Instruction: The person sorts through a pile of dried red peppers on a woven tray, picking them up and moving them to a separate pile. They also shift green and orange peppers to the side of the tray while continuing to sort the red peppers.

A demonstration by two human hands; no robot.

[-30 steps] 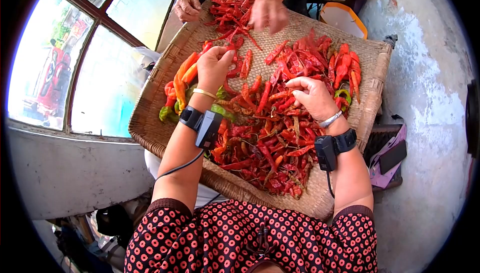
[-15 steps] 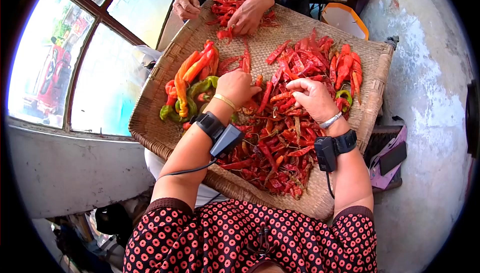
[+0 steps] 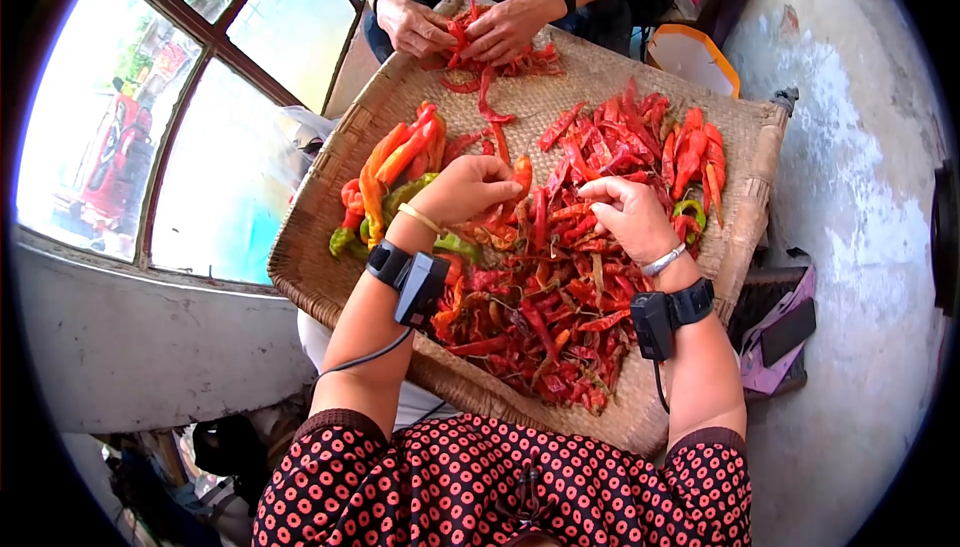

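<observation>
A broad woven basket tray [image 3: 395, 107] lies before me, tilted in view, with a large heap of dried red chili peppers [image 3: 535, 322] on its near side. My left hand [image 3: 470, 190] is over the heap's left edge, its fingers pinched at an orange-red chili pepper [image 3: 523, 173] that sticks up at the fingertips. Over the heap's middle, my right hand [image 3: 638, 219] has thumb and forefinger pressed together; what they hold, if anything, cannot be made out. Larger fresh peppers [image 3: 408, 152], orange, red and green, are piled left of my left hand.
Across the tray, another person's hands [image 3: 505, 29] handle a small pile of red chilies [image 3: 530, 62]. Brighter red chilies [image 3: 690, 157] lie at the right. A window [image 3: 215, 162] is on the left, and an orange-rimmed container [image 3: 690, 55] stands behind the tray.
My left hand has shifted slightly down, and its fingers have turned toward the right hand. The other person's hands have come together over their pile. The view has moved slightly.
</observation>
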